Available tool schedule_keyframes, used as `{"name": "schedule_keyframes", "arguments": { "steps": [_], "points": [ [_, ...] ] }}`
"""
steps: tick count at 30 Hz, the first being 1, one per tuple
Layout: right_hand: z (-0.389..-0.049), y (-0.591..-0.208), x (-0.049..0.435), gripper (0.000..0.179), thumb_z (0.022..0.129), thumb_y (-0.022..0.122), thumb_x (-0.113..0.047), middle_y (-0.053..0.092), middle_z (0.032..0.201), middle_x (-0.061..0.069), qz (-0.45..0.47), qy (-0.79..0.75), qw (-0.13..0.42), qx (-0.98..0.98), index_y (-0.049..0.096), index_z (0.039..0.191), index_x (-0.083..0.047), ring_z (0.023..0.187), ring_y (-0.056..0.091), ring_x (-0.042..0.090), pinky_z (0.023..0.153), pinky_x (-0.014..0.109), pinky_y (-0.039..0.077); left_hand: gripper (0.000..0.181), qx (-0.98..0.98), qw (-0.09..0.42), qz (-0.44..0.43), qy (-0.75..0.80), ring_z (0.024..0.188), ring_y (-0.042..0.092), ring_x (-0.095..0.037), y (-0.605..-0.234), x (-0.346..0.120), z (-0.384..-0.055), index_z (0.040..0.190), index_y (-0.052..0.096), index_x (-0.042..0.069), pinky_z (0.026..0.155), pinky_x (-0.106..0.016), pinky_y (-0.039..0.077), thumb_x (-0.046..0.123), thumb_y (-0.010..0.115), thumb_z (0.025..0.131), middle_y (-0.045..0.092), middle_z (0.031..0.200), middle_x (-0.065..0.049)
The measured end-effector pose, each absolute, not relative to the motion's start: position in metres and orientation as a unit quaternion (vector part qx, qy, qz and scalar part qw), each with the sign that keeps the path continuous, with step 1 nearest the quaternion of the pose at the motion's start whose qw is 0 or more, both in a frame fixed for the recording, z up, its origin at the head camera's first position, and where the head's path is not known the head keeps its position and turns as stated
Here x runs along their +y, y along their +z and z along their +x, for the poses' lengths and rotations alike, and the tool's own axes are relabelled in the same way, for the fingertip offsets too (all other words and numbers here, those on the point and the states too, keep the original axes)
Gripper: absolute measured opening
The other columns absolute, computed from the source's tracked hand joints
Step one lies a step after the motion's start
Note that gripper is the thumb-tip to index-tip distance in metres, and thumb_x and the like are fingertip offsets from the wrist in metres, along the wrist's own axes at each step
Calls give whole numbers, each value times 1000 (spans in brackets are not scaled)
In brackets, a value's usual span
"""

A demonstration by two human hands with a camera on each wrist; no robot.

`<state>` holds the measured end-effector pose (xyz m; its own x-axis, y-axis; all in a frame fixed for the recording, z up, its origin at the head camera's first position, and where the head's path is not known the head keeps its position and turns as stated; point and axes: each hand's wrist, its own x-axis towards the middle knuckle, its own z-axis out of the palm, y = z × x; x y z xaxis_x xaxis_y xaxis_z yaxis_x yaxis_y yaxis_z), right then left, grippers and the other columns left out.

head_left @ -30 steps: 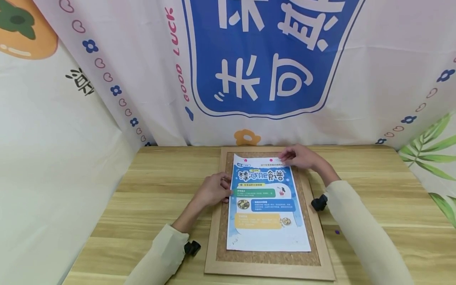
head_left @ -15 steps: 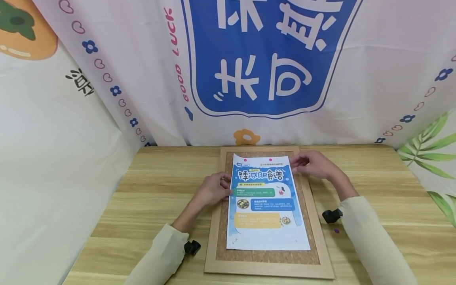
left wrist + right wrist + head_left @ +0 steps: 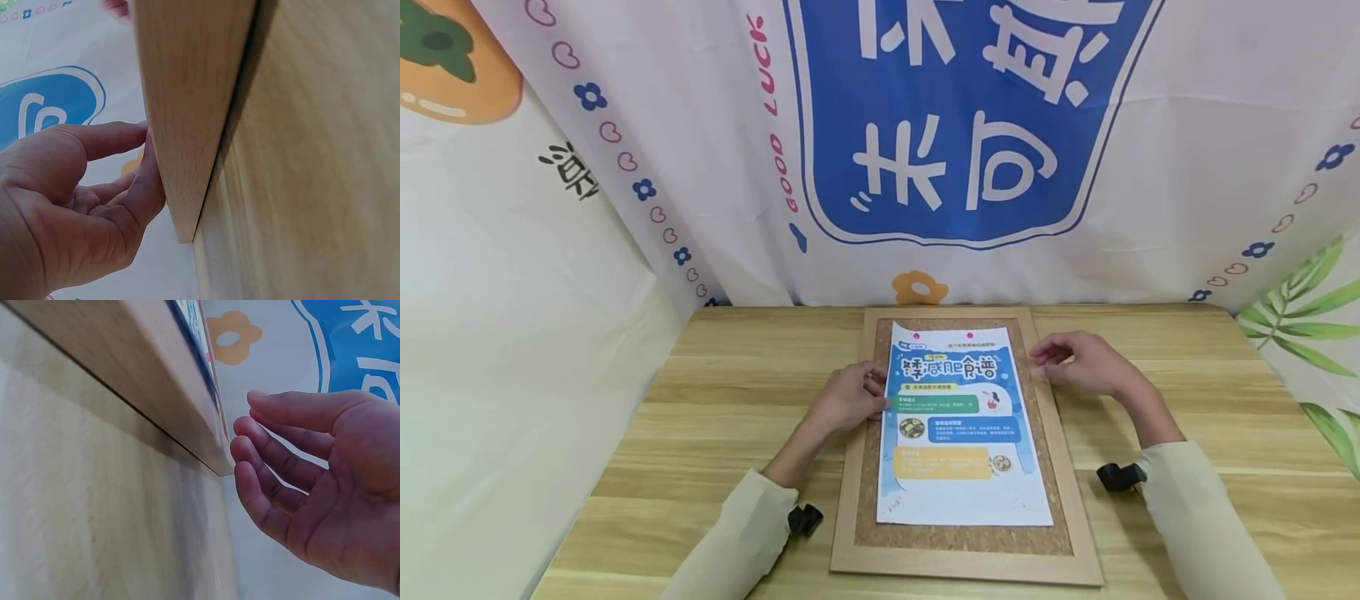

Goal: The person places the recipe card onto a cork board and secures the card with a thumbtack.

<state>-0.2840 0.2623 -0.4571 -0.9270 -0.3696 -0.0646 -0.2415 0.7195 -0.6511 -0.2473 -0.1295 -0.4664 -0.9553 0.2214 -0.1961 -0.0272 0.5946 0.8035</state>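
Observation:
A printed poster sheet point(image 3: 962, 500) lies on a wood-framed cork board point(image 3: 970, 542), with two pink pushpins point(image 3: 970, 335) along its top. My left hand point(image 3: 852, 396) rests at the board's left side, fingertips by the sheet's edge. In the left wrist view its thumb and bent fingers lie against the wooden frame point(image 3: 187, 112). To the right of the board, my right hand point(image 3: 1082, 362) hovers near the frame's upper right side, holding nothing. Its fingers are loosely curved, with space between thumb and palm, in the right wrist view.
The board lies on a wood-grain table point(image 3: 760, 367). Behind the table hangs a printed white curtain point(image 3: 722, 167) with a blue emblem. Black wrist cameras point(image 3: 1122, 477) sit at both sleeves.
My right hand has left the sheet's top right corner and moved right, past the frame, its arm drawing outward. The left hand has stayed in place.

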Motion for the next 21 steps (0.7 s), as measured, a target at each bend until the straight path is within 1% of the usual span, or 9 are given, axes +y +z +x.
{"name": "schedule_keyframes", "arguments": {
  "steps": [6, 11, 18, 21],
  "points": [
    [-273, -458, 269, 27, 98, 75, -14, 76, 110, 9, -153, -336, 102, 924, 75, 123, -3, 102, 66, 24, 87, 31, 57, 40, 882, 142, 54, 445, 77, 74, -18, -466, -129, -248, 132, 66, -3, 66, -27, 66, -2, 76, 94, 75, 101, -16],
    [-264, -459, 274, 28, 98, 76, -16, 76, 110, 10, -153, -341, 103, 922, 75, 123, -2, 102, 66, 23, 86, 31, 57, 39, 884, 143, 50, 442, 77, 74, -19, -466, -129, -248, 132, 66, -2, 67, -28, 67, -2, 76, 94, 75, 101, -16],
    [-249, -460, 284, 25, 99, 75, -13, 77, 108, 7, -160, -343, 103, 920, 75, 121, -2, 100, 68, 18, 82, 23, 58, 38, 886, 141, 48, 439, 73, 74, -18, -465, -128, -248, 130, 67, -2, 65, -28, 66, -2, 77, 94, 75, 99, -16],
    [-242, -460, 289, 25, 99, 76, -14, 77, 108, 7, -162, -340, 101, 921, 75, 120, -1, 99, 68, 16, 82, 22, 58, 38, 885, 143, 44, 441, 73, 74, -17, -465, -127, -248, 131, 66, -2, 65, -27, 66, -2, 77, 94, 75, 100, -16]
  ]
}}
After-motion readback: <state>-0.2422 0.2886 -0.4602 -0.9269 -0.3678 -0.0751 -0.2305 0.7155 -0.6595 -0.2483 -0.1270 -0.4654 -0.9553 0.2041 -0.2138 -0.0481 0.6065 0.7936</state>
